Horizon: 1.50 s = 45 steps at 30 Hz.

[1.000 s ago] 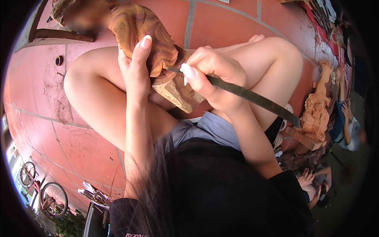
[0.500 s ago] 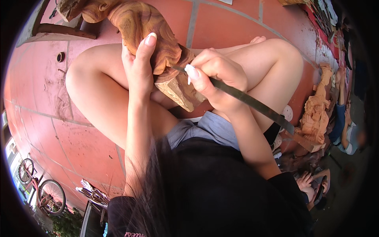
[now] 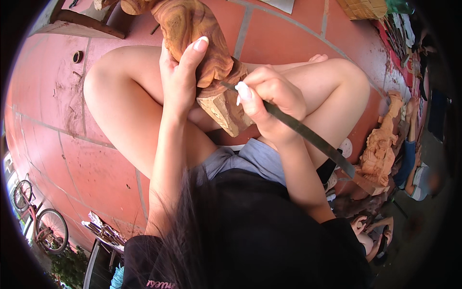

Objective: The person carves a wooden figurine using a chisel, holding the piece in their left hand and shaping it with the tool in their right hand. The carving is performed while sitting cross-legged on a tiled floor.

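A carved brown wooden figure point(image 3: 192, 24) with swirling grain lies tilted above my lap, its pale rough-cut base end pointing toward me. My left hand point(image 3: 180, 77) is wrapped round its side, thumb on top. In my right hand point(image 3: 276, 98) is a long, flat, dark metal file point(image 3: 313, 137), pinched near its front end. The tip meets the wood in the groove just above the base block, while the tail reaches back past my right wrist. The figure's far end is cut off by the top of the picture.
Red floor tiles point(image 3: 43, 106) surround my crossed legs. A wooden stool point(image 3: 82, 24) stands far left, with a small ring-shaped thing point(image 3: 77, 57) nearby. Another carving point(image 3: 380, 149) lies at right, near other people. A woven basket point(image 3: 363, 7) is far right; a bicycle point(image 3: 50, 231) stands lower left.
The view has shifted a little, so carving and both hands appear slightly further right. Both grips stay the same, and the file's tip remains at the groove.
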{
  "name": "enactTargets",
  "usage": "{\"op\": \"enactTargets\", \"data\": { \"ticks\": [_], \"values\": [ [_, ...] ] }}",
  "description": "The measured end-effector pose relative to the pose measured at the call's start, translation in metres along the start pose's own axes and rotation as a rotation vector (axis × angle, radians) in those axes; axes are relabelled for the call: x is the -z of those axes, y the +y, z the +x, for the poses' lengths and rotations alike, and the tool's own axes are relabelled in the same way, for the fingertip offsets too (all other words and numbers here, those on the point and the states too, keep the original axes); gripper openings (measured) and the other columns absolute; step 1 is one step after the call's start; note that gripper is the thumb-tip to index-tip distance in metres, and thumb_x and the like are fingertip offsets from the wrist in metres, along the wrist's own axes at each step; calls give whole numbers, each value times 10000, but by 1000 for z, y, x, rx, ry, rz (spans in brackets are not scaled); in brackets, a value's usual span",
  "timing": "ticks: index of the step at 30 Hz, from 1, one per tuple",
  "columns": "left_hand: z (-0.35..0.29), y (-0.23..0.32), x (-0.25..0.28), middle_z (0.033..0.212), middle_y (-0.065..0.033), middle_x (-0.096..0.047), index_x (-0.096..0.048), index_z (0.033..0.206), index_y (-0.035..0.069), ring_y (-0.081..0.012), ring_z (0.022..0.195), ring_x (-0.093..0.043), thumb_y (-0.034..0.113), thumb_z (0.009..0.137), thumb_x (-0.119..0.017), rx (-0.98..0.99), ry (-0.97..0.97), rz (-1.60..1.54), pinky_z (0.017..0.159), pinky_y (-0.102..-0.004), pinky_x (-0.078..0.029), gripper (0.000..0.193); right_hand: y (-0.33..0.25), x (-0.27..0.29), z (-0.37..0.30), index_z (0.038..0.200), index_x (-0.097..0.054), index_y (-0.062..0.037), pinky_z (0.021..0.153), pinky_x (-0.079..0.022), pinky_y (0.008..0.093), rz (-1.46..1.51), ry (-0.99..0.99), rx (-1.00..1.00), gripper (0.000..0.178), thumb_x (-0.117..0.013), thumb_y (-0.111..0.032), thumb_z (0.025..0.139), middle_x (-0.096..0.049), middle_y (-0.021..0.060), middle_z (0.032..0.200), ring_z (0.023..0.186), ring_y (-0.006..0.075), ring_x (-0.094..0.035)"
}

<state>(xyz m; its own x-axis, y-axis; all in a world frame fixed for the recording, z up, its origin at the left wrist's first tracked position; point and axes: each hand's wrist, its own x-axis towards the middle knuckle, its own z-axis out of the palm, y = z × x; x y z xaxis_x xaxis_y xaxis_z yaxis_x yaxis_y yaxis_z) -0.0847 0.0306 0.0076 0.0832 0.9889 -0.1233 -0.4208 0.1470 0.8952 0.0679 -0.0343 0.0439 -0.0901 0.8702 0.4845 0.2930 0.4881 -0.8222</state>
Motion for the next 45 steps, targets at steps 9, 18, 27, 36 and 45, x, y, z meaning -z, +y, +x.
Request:
{"op": "enactTargets", "data": {
  "ticks": [9,18,27,36,45],
  "values": [
    [-2,1,-1,1098,-69,-615,-508,1254,-8,-126,971,-590,235,890,-721,-6,-17,-25,881,-290,-496,486,0,2,10,740,-485,-32,598,-433,285,-37,-24,9,228,-646,59,874,-622,97,731,608,156,-540],
    [-1,-2,2,1085,-64,-616,-513,1244,-12,-123,967,-587,229,890,-719,38,-18,-31,873,-290,-497,475,7,3,9,755,-520,-27,606,-454,289,36,-35,2,192,-635,63,880,-635,93,729,608,151,-556],
    [1,-5,6,1079,-77,-621,-509,1249,-17,-132,943,-597,210,897,-705,31,-27,-40,854,-288,-507,462,12,10,1,749,-547,-12,603,-440,283,33,-56,-10,181,-647,45,888,-637,100,759,617,143,-559],
    [3,-5,4,1098,-85,-616,-505,1259,-17,-139,949,-598,214,896,-708,7,-20,-57,864,-293,-504,475,12,11,5,752,-552,-16,615,-428,299,-38,-78,33,171,-670,55,854,-633,92,744,596,169,-523],
    [3,-3,2,1094,-75,-606,-500,1260,-14,-127,962,-583,229,890,-718,-8,-6,-4,869,-285,-494,494,5,11,8,737,-534,-22,636,-430,297,-34,-113,13,188,-659,51,859,-629,83,744,611,164,-532]
  ]
}}
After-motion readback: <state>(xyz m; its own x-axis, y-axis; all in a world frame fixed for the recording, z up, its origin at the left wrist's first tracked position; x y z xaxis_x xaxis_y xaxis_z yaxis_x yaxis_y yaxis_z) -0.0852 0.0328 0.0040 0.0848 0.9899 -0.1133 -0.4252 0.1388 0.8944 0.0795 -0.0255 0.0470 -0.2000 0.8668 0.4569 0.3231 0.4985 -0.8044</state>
